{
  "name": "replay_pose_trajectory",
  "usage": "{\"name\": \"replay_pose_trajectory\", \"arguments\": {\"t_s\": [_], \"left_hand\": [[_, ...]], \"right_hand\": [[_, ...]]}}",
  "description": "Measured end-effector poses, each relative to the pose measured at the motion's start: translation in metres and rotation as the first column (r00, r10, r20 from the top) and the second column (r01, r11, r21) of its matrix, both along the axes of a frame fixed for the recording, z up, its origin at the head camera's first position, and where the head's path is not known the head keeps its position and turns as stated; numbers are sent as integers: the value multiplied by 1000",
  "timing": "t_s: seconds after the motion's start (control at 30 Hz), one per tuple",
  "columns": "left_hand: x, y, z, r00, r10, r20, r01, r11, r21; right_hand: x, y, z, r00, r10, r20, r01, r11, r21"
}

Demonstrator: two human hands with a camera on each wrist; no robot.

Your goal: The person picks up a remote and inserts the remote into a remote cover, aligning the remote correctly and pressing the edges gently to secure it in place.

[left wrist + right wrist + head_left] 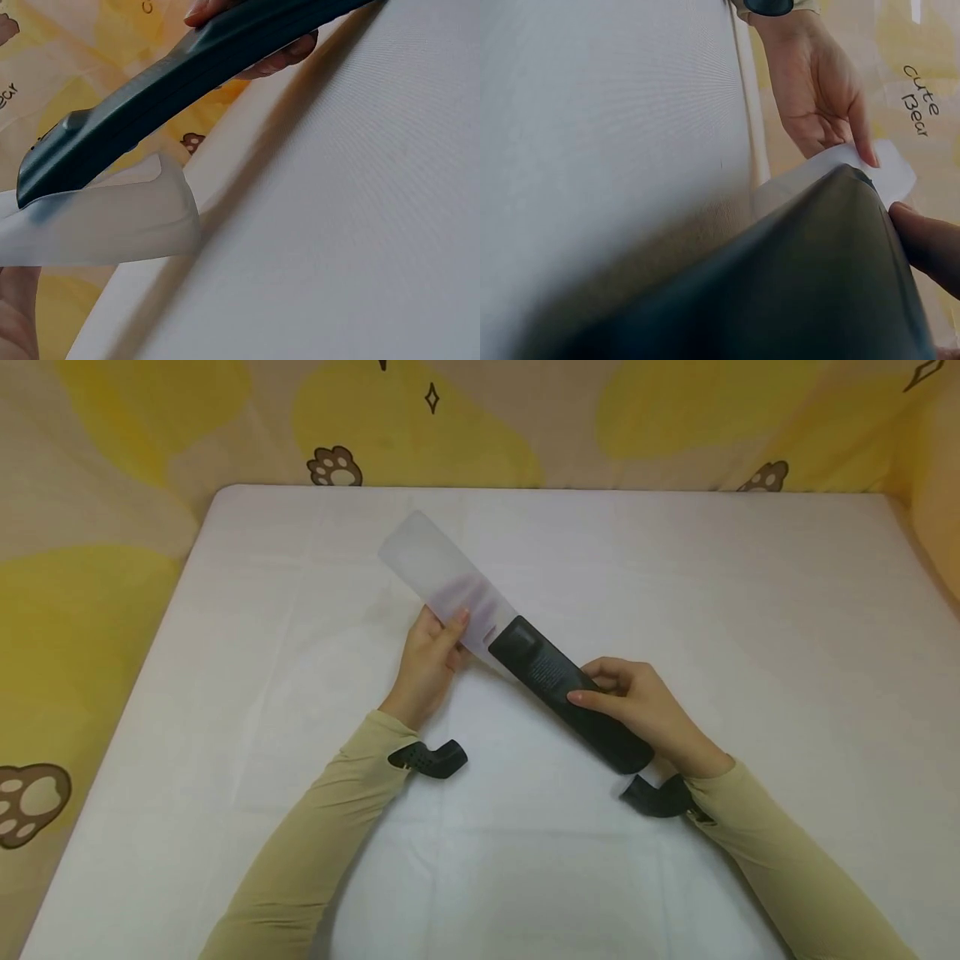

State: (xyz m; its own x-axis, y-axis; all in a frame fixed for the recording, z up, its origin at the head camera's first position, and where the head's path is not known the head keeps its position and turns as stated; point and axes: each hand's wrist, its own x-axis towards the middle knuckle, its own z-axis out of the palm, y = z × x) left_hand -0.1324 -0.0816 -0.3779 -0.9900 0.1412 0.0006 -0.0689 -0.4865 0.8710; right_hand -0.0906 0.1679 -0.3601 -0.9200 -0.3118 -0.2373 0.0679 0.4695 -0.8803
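A translucent frosted sleeve (431, 556), long and flat with rounded corners, is gripped by my left hand (431, 656), thumb on top and fingers showing through from beneath. My right hand (637, 702) holds a long dark device (551, 672) with small pale printed text, its thumb on the upper face and its fingers along the far side. The device's far end overlaps the sleeve's near end. Seen from the left wrist, the dark tip (56, 176) sits at the sleeve's notched mouth (157, 169), part of it showing bluish through the wall. Both pieces are held above the table.
A white-covered table (247, 693) lies under both hands. Yellow and beige patterned cloth (487, 418) with paw prints rises behind it and along the sides. Black curved mounts (442, 760) stick out at both wrists.
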Motion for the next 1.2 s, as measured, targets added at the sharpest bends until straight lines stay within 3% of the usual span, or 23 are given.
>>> {"name": "replay_pose_trajectory", "arguments": {"t_s": [0.33, 0.9, 1.2], "left_hand": [[1, -1, 1, 999, -23, -38, 24, 1000, 12], [5, 1, 1, 994, -48, -103, 48, 999, -1], [9, 7, 7, 995, -3, -101, 2, 1000, -1]], "right_hand": [[0, -1, 1, 998, -28, -49, 30, 999, 40], [-1, 1, 1, 998, 56, -14, -56, 998, 2], [0, 3, 2, 994, 110, -25, -110, 994, 27]]}}
